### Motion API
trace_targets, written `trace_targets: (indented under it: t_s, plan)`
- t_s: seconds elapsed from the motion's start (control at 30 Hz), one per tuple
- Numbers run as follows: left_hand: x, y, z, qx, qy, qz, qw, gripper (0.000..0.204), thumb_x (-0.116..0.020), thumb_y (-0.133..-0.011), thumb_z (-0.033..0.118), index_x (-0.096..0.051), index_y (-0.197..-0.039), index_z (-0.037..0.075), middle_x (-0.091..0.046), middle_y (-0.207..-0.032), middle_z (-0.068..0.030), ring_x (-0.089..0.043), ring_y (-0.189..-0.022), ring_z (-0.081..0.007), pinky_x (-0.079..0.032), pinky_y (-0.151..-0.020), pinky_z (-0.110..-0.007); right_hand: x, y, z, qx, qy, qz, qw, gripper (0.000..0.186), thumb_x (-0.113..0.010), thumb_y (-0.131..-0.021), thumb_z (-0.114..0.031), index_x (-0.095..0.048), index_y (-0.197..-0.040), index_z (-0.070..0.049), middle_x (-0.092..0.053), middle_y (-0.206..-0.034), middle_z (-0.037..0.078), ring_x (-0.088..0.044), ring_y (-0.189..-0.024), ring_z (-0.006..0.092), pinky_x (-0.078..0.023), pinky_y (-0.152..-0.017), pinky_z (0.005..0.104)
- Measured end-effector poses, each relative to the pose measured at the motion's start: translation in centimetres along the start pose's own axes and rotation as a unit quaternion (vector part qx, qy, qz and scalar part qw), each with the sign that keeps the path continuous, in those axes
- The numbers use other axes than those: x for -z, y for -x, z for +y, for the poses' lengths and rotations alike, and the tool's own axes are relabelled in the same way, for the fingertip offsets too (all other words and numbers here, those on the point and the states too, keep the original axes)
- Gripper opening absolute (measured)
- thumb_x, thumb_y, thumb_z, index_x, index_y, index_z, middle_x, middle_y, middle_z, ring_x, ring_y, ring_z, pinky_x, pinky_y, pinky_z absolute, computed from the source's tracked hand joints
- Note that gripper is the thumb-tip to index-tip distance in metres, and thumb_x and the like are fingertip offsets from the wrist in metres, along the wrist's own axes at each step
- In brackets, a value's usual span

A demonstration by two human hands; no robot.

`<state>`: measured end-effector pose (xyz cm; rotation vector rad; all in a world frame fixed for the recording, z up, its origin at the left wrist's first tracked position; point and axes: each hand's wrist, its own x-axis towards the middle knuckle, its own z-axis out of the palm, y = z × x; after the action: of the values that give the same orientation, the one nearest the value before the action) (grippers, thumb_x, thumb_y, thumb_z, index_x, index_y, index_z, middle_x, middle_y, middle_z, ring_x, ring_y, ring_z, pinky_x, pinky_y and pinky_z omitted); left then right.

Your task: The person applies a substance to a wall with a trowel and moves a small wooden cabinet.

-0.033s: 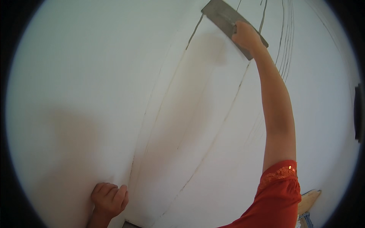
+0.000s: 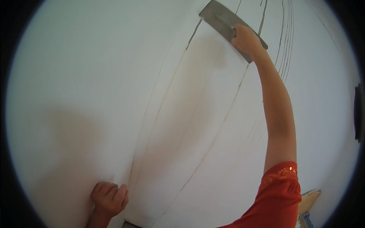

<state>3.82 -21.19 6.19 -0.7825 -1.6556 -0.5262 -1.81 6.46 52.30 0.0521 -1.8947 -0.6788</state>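
Wall: big, flat and white (image 2: pixel 95 76), smooth over most of it, with a soft blue tint.
Right hand: wrapped tight around the handle of the trowel, near the top of the view (image 2: pixel 248 41).
Trowel: a wide, flat, grey blade that looks like metal, with straight edges and sharp corners (image 2: pixel 216 18); it sits slanted against the wall, high up and a bit right of the middle.
Dark streak: thick and grey-black, running down from the blade's left corner (image 2: pixel 194 34).
Cracked line: thin, brown and rough, running from the blade's bottom corner down the wall (image 2: pixel 240 85).
Thin lines: a bunch of dark, curvy ones, side by side, to the right of the blade (image 2: pixel 291 38).
Right arm: bare, reaching up from the lower right (image 2: pixel 279 102).
Sleeve: red cloth, puckered near its edge, with a band of shiny round sequins (image 2: pixel 279 197).
Left hand: low down on the left, fingers curled in like a loose fist (image 2: pixel 108 199); I cannot tell if anything is tucked inside.
Shadow: big, soft and brownish, on the wall above the left hand (image 2: pixel 76 131).
Wooden piece: tan, beside the sleeve (image 2: pixel 310 201).
Blue thing: just below the wood, too small to make out (image 2: pixel 305 220).
Black thing: tall and narrow, at the far right edge (image 2: pixel 357 114).
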Motion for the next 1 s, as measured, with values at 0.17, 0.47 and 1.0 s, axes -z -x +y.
trace_targets:
  t_s: [0.17, 0.47, 1.0]
  plan:
    - [0.5, 1.0, -0.5, -0.005, 0.026, 0.027, 0.999, 0.013, -0.061, -0.065, 0.009, -0.056, -0.077, 0.006, -0.049, -0.056, -0.0005, -0.052, -0.057, -0.0158, -0.041, -0.053, -0.030, 2.5, 1.9, -1.7, -0.007, -0.026, -0.021, 0.999, 0.018, -0.049, -0.068, -0.008, -0.054, -0.085, -0.003, -0.060, -0.089, 0.016, -0.055, -0.088, 0.0345, -0.045, -0.072, 0.0428]
    - [-0.2, 2.0, -0.8, -0.008, 0.009, 0.020, 1.000, 0.011, -0.060, -0.066, 0.009, -0.056, -0.075, 0.007, -0.049, -0.055, -0.0007, -0.052, -0.056, -0.0162, -0.041, -0.052, -0.030, 1.5, 0.1, -2.1, -0.018, 0.022, -0.017, 0.999, 0.020, -0.050, -0.069, -0.009, -0.055, -0.087, -0.002, -0.060, -0.089, 0.017, -0.055, -0.088, 0.0343, -0.045, -0.072, 0.0424]
    - [-1.4, 0.9, -1.8, -0.016, 0.013, 0.032, 0.999, 0.014, -0.061, -0.064, 0.007, -0.055, -0.077, 0.007, -0.048, -0.055, 0.0005, -0.051, -0.056, -0.0154, -0.040, -0.052, -0.029, -0.1, 4.5, -3.0, 0.033, 0.019, -0.056, 0.998, 0.018, -0.050, -0.069, -0.007, -0.051, -0.086, -0.001, -0.059, -0.085, 0.017, -0.056, -0.083, 0.0347, -0.045, -0.069, 0.0434]
